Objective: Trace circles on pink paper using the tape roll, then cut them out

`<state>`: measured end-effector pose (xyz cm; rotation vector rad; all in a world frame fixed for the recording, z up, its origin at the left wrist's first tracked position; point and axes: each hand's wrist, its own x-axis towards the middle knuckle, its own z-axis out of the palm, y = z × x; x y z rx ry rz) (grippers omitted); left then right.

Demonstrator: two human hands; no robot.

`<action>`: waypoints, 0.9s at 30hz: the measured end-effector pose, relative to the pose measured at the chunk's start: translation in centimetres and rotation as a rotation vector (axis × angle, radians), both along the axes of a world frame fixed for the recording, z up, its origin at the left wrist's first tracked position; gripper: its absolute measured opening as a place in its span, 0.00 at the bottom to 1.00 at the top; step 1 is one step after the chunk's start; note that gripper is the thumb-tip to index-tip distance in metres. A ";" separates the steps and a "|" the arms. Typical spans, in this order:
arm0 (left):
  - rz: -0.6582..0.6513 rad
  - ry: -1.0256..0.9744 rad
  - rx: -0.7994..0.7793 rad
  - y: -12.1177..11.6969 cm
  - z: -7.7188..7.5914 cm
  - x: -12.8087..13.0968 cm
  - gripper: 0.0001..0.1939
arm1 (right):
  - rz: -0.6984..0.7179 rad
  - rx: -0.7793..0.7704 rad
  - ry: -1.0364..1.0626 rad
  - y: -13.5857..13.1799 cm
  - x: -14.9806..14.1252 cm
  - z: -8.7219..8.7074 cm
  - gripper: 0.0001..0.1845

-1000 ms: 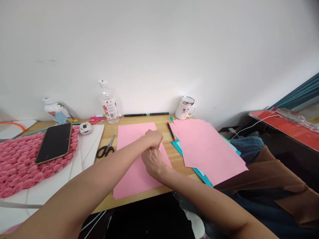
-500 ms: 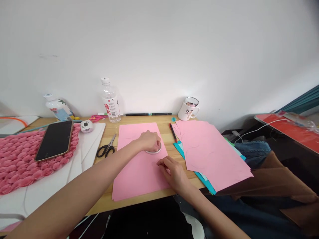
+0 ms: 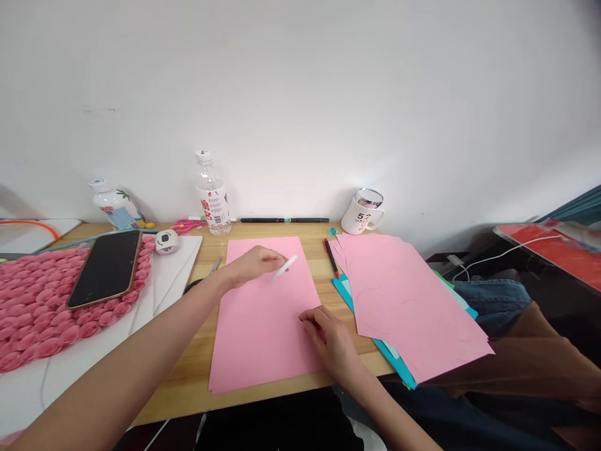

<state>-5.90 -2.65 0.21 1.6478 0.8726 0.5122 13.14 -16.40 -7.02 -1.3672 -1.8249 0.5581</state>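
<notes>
A pink paper sheet (image 3: 263, 338) lies on the wooden desk (image 3: 188, 376) in front of me. My left hand (image 3: 251, 263) hovers over the sheet's far half, its fingers closed on a flat white round object (image 3: 285, 267) that is tilted up off the paper. My right hand (image 3: 331, 341) rests on the sheet's right edge with fingers curled; I cannot make out what is in them. Black scissors (image 3: 206, 275) lie left of the sheet, partly hidden by my left arm.
A fanned stack of pink sheets (image 3: 404, 294) over teal paper lies to the right, a red pen (image 3: 331, 257) beside it. A water bottle (image 3: 212, 194), mug (image 3: 364, 213) and black marker (image 3: 282, 220) line the wall. A phone (image 3: 106, 268) sits on a pink woven mat (image 3: 28, 307).
My hands, together a second ago, have parted. The left hand pressed the white round object on the paper, then lifted and tilted it. The right hand moved to the sheet's right edge.
</notes>
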 end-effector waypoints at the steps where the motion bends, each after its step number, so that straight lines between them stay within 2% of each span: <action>1: 0.081 -0.115 -0.114 -0.1 -0.2 -0.8 0.15 | -0.009 -0.008 0.013 0.0 0.0 0.0 0.09; 4: 0.324 -0.465 -0.364 -0.6 -0.5 -3.1 0.12 | -0.041 -0.023 0.035 -0.1 -0.2 -0.1 0.09; 7: 0.443 -0.568 -0.413 -1.6 -0.1 -5.0 0.10 | -0.055 -0.016 0.039 -0.3 -0.4 -0.3 0.09; 10: 0.462 -0.532 -0.398 -2.8 0.6 -6.3 0.11 | -0.083 0.020 0.026 -0.6 -0.7 -0.7 0.09; 14: 0.404 -0.407 -0.373 -4.5 1.2 -6.4 0.17 | -0.130 0.084 -0.041 -0.6 -0.8 -1.4 0.11; 16: 0.395 -0.257 -0.230 -5.2 1.0 -6.0 0.18 | -0.141 0.112 -0.068 -0.5 -0.5 -1.6 0.11; 19: 0.327 0.103 0.154 -6.2 -0.2 -5.1 0.18 | -0.148 0.126 -0.076 -0.2 0.1 -1.7 0.10; 23: 0.152 0.402 0.681 -7.3 -3.6 -4.4 0.14 | -0.157 0.096 -0.066 0.0 0.6 -1.7 0.10; 25: 0.126 0.488 0.839 -7.7 -5.3 -4.4 0.13 | -0.160 0.085 -0.060 0.1 0.7 -1.7 0.10; 27: 0.138 0.531 0.934 -8.0 -6.3 -4.5 0.13 | -0.163 0.073 -0.050 0.0 0.8 -1.7 0.10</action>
